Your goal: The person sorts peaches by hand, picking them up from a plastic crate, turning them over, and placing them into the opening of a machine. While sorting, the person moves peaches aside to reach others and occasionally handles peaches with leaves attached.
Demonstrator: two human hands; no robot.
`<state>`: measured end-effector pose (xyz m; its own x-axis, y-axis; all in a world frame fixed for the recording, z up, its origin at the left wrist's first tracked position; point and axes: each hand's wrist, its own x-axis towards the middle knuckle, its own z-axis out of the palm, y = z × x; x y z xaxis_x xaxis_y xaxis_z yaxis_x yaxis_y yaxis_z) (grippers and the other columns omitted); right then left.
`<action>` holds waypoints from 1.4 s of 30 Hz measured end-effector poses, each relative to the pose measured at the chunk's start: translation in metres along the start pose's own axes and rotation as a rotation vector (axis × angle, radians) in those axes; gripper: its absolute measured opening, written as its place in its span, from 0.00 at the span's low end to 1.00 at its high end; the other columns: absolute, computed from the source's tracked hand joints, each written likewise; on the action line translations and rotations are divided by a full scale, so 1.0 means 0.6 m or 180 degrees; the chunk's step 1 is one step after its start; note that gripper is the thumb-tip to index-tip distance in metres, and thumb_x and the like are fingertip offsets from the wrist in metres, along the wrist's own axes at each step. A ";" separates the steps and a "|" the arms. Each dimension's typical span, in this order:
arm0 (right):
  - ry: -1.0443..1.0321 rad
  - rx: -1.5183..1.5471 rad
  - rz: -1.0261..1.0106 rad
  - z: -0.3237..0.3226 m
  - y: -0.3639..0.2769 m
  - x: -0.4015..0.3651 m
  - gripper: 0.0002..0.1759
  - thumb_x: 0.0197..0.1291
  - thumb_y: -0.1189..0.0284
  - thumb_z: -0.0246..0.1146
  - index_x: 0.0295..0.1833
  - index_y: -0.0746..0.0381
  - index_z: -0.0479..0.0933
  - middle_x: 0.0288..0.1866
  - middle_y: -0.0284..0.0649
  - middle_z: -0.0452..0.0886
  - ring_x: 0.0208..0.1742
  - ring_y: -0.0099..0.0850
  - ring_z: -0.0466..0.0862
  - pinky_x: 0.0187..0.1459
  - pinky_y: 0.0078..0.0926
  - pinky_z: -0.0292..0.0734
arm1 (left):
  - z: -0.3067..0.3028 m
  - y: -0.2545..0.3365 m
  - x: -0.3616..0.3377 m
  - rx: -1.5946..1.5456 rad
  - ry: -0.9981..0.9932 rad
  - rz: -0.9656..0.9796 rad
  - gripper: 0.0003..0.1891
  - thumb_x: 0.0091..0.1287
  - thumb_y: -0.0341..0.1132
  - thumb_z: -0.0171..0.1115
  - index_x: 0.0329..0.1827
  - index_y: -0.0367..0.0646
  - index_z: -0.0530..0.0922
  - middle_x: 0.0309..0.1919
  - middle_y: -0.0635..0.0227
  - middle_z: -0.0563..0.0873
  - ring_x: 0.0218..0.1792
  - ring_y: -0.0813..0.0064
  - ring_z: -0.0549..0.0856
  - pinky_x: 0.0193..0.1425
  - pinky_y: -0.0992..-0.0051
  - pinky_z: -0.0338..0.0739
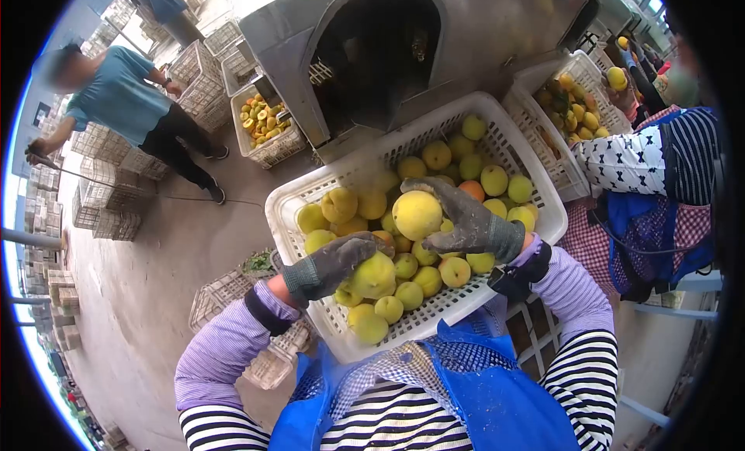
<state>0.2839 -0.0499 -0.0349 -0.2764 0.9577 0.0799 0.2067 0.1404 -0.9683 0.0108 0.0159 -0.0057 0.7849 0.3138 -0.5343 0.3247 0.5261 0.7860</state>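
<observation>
A white slatted crate [535, 160] full of yellow and green peaches lies right in front of me, tilted in this view. My right hand [469, 226], in a dark grey glove, is closed around a large yellow peach [417, 215] raised over the others. Lower and to the left, my left hand [334, 265], gloved the same way, curls round a yellow-green peach [374, 277]. Its fingertips are partly hidden against the fruit. Several loose peaches [409, 296] lie under and between both hands, some greener, a few orange.
Beyond the crate stands a metal machine [279, 40] with a dark arched opening. A crate of cut fruit [268, 145] is at its left. On the right, a co-worker's patterned sleeve [625, 160] reaches by another peach crate [543, 152]. A person [128, 86] stands far left among stacked crates [116, 195].
</observation>
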 end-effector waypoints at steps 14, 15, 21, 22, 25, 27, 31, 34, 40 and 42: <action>0.1084 -0.1609 -0.0443 0.053 -0.097 0.040 0.47 0.40 0.58 0.83 0.66 0.65 0.73 0.58 0.51 0.78 0.55 0.46 0.83 0.56 0.38 0.81 | 0.037 0.020 -0.009 0.1295 0.1930 0.2166 0.22 0.67 0.34 0.69 0.63 0.35 0.79 0.53 0.59 0.86 0.53 0.71 0.84 0.60 0.71 0.79; 0.1165 -0.1706 -0.0497 0.050 -0.100 0.048 0.47 0.39 0.58 0.83 0.64 0.66 0.74 0.58 0.52 0.78 0.55 0.46 0.83 0.56 0.39 0.81 | 0.033 0.029 -0.007 0.1438 0.1978 0.2281 0.21 0.68 0.34 0.68 0.61 0.35 0.80 0.53 0.60 0.86 0.53 0.72 0.84 0.59 0.72 0.79; 0.2018 -0.2601 -0.0177 -0.011 -0.124 0.154 0.43 0.40 0.46 0.80 0.58 0.63 0.79 0.52 0.49 0.83 0.51 0.46 0.85 0.51 0.42 0.82 | 0.008 0.046 0.008 -0.1407 0.1521 0.1856 0.22 0.76 0.41 0.55 0.65 0.34 0.74 0.58 0.57 0.82 0.58 0.66 0.82 0.65 0.68 0.77; 0.2022 -0.2816 -0.0184 -0.023 -0.120 0.183 0.41 0.42 0.48 0.80 0.57 0.62 0.80 0.50 0.47 0.84 0.48 0.45 0.85 0.49 0.41 0.83 | 0.004 0.041 0.013 -0.1889 0.1409 0.1889 0.23 0.76 0.43 0.52 0.66 0.35 0.73 0.59 0.56 0.81 0.60 0.63 0.81 0.67 0.65 0.76; 0.1898 -0.3304 0.0077 -0.048 -0.108 0.270 0.38 0.46 0.49 0.78 0.57 0.62 0.80 0.47 0.44 0.85 0.41 0.44 0.86 0.44 0.40 0.83 | 0.003 0.057 0.004 -0.2080 0.1213 0.2009 0.23 0.76 0.42 0.51 0.68 0.36 0.71 0.63 0.53 0.78 0.64 0.59 0.79 0.72 0.63 0.73; 0.1785 -0.3395 0.0317 -0.051 -0.110 0.304 0.40 0.46 0.47 0.78 0.59 0.62 0.78 0.48 0.44 0.85 0.39 0.43 0.86 0.43 0.40 0.83 | 0.002 0.063 0.000 -0.2506 0.1031 0.1929 0.23 0.76 0.41 0.52 0.68 0.36 0.71 0.63 0.53 0.78 0.64 0.59 0.79 0.72 0.62 0.73; 0.1917 -0.3033 -0.0254 -0.051 -0.114 0.275 0.46 0.45 0.47 0.78 0.66 0.62 0.73 0.56 0.48 0.81 0.42 0.42 0.86 0.45 0.39 0.82 | -0.001 0.051 -0.009 -0.2747 0.0868 0.1823 0.20 0.74 0.38 0.57 0.64 0.39 0.73 0.58 0.57 0.80 0.60 0.62 0.82 0.66 0.63 0.78; 0.1172 -0.2198 -0.0122 0.019 -0.155 0.157 0.49 0.45 0.49 0.79 0.70 0.61 0.70 0.62 0.51 0.76 0.51 0.42 0.84 0.50 0.39 0.81 | 0.008 0.040 -0.006 -0.2577 0.0891 0.1979 0.15 0.74 0.39 0.59 0.57 0.40 0.75 0.53 0.61 0.82 0.55 0.65 0.84 0.61 0.64 0.82; 0.1030 -0.2187 -0.0793 0.095 -0.127 0.081 0.51 0.44 0.48 0.80 0.71 0.61 0.69 0.63 0.53 0.75 0.58 0.50 0.81 0.57 0.42 0.79 | 0.028 0.040 -0.002 -0.1455 0.1203 0.2095 0.23 0.77 0.49 0.56 0.62 0.39 0.71 0.54 0.60 0.82 0.55 0.67 0.83 0.62 0.68 0.80; 0.1313 -0.1560 -0.0629 0.094 -0.123 0.076 0.52 0.43 0.48 0.80 0.71 0.61 0.69 0.63 0.52 0.76 0.57 0.49 0.82 0.56 0.41 0.80 | 0.049 0.056 -0.014 -0.1864 0.0710 0.2340 0.27 0.77 0.48 0.56 0.70 0.38 0.67 0.60 0.57 0.79 0.60 0.66 0.81 0.66 0.68 0.77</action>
<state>0.2030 -0.0306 0.0267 0.0085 0.9061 0.4229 0.6184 0.3276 -0.7143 0.0304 0.0076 0.0343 0.5490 0.8333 -0.0650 -0.5699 0.4301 0.7002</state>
